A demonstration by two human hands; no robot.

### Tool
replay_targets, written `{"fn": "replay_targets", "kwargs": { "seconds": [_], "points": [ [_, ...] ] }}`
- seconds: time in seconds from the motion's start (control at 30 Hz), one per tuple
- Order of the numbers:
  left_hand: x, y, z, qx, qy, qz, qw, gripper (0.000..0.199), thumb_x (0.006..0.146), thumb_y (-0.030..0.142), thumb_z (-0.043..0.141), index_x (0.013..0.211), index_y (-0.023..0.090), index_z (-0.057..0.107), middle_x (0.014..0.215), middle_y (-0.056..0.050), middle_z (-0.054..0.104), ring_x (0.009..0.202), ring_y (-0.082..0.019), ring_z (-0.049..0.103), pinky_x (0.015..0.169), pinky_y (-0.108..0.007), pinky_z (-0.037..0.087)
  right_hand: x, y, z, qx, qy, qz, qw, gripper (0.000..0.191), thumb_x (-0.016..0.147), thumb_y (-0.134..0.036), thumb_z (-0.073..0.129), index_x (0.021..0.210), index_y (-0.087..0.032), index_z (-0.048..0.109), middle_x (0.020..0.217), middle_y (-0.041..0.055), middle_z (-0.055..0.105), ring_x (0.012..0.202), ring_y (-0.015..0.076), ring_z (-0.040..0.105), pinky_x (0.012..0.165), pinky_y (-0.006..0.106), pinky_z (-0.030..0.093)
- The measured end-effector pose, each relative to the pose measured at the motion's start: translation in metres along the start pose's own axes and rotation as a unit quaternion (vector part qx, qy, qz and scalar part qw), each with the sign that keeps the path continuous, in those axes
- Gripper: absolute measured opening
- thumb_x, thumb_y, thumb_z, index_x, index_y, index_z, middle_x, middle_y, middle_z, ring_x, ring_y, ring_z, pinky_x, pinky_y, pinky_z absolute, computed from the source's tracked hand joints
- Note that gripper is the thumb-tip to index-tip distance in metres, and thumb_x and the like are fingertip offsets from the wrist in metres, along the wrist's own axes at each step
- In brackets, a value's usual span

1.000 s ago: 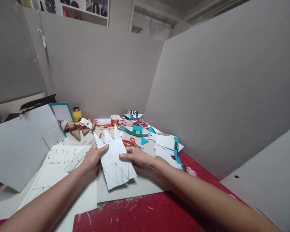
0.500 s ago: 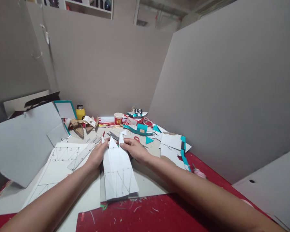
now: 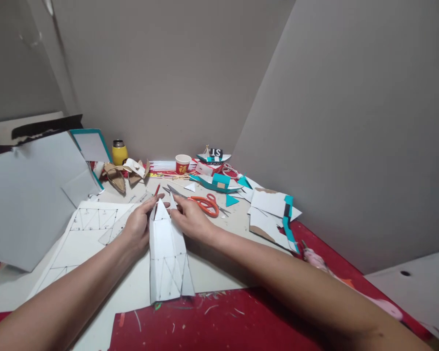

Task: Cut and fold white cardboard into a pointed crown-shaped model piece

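A white folded card piece (image 3: 166, 248) with pencilled triangles and pointed tips is held between both hands, its long sides bent. My left hand (image 3: 141, 222) grips its left edge near the tips. At the opposite edge, my right hand (image 3: 190, 217) pinches the right tip between thumb and fingers. Just beyond the hands lie orange-handled scissors (image 3: 208, 204) and a red pencil (image 3: 157, 189). A clear ruler (image 3: 111, 233) rests on a white sheet (image 3: 91, 248) with drawn triangles, left of my left hand.
Toward the back stand a yellow jar (image 3: 119, 153), a paper cup (image 3: 183, 165) and teal model boats (image 3: 219, 183). Card scraps (image 3: 267, 209) and a pink glue gun (image 3: 314, 258) lie at the right. Large grey card (image 3: 40, 195) leans at the left. Grey partitions surround the red table (image 3: 205, 326).
The card piece's sides have been folded further in, making it narrower. Both hands have come closer together. The view has tilted down, and more of the orange scissors shows.
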State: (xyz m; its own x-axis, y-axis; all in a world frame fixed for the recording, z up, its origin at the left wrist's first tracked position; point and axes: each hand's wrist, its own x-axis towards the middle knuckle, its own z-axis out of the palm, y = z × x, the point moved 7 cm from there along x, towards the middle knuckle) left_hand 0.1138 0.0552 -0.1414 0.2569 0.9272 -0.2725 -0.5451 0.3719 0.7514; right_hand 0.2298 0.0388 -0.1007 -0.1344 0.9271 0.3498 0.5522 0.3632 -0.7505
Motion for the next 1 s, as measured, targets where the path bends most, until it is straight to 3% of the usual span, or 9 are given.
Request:
{"fn": "replay_targets", "kwargs": {
  "seconds": [0.17, 0.3, 0.43, 0.63, 0.8, 1.0],
  "points": [
    [0.003, -0.007, -0.002, 0.004, 0.006, 0.006, 1.000, 0.024, 0.079, 0.007, 0.056, 0.097, 0.008, 0.072, 0.080, -0.010, 0.075, 0.067, -0.018, 0.071, 0.068, -0.026, 0.057, 0.001, 0.001, 0.007, -0.101, -0.087, 0.008, 0.991, 0.031, 0.086, -0.012, 0.045, 0.111, -0.015, 0.064, 0.087, 0.0067, 0.071, 0.074, 0.0196, 0.060, 0.069, 0.029, 0.044],
    [0.004, -0.012, -0.009, 0.050, 0.040, 0.007, 0.998, 0.022, 0.077, 0.006, 0.059, 0.095, 0.008, 0.074, 0.086, -0.010, 0.076, 0.073, -0.018, 0.071, 0.068, -0.024, 0.056, -0.004, 0.009, 0.015, -0.199, -0.145, 0.038, 0.969, 0.037, 0.088, -0.014, 0.044, 0.122, -0.012, 0.060, 0.106, 0.0153, 0.071, 0.092, 0.0248, 0.065, 0.078, 0.033, 0.046],
    [0.000, -0.013, -0.007, 0.066, 0.038, -0.017, 0.997, 0.025, 0.079, 0.007, 0.061, 0.100, 0.008, 0.074, 0.091, -0.010, 0.076, 0.077, -0.017, 0.071, 0.072, -0.024, 0.056, -0.007, 0.011, 0.020, -0.248, -0.176, 0.042, 0.952, 0.049, 0.090, -0.018, 0.039, 0.138, -0.007, 0.046, 0.103, 0.0190, 0.071, 0.090, 0.0275, 0.067, 0.077, 0.038, 0.047],
    [-0.003, -0.012, -0.003, 0.055, 0.045, -0.041, 0.997, 0.031, 0.079, -0.001, 0.059, 0.104, 0.009, 0.073, 0.094, -0.011, 0.076, 0.082, -0.016, 0.071, 0.082, -0.023, 0.055, -0.010, 0.012, 0.021, -0.239, -0.182, 0.045, 0.953, 0.062, 0.090, -0.020, 0.041, 0.148, -0.002, 0.027, 0.099, 0.0195, 0.071, 0.085, 0.0282, 0.066, 0.074, 0.038, 0.048],
    [-0.001, -0.015, -0.004, 0.060, 0.038, -0.067, 0.995, 0.033, 0.078, -0.001, 0.061, 0.107, 0.011, 0.073, 0.090, -0.010, 0.076, 0.075, -0.017, 0.072, 0.074, -0.025, 0.058, -0.011, 0.015, 0.019, -0.235, -0.173, 0.043, 0.956, 0.060, 0.091, -0.021, 0.041, 0.148, -0.007, 0.031, 0.096, 0.0158, 0.072, 0.083, 0.0256, 0.066, 0.072, 0.035, 0.048],
    [0.002, -0.016, -0.006, 0.063, 0.053, -0.081, 0.993, 0.031, 0.078, -0.003, 0.060, 0.103, 0.008, 0.074, 0.092, -0.013, 0.076, 0.082, -0.017, 0.072, 0.079, -0.022, 0.057, -0.012, 0.016, 0.018, -0.271, -0.210, 0.052, 0.938, 0.061, 0.091, -0.025, 0.042, 0.150, -0.010, 0.030, 0.092, 0.0122, 0.073, 0.077, 0.0250, 0.067, 0.065, 0.032, 0.046]
  ]
}}
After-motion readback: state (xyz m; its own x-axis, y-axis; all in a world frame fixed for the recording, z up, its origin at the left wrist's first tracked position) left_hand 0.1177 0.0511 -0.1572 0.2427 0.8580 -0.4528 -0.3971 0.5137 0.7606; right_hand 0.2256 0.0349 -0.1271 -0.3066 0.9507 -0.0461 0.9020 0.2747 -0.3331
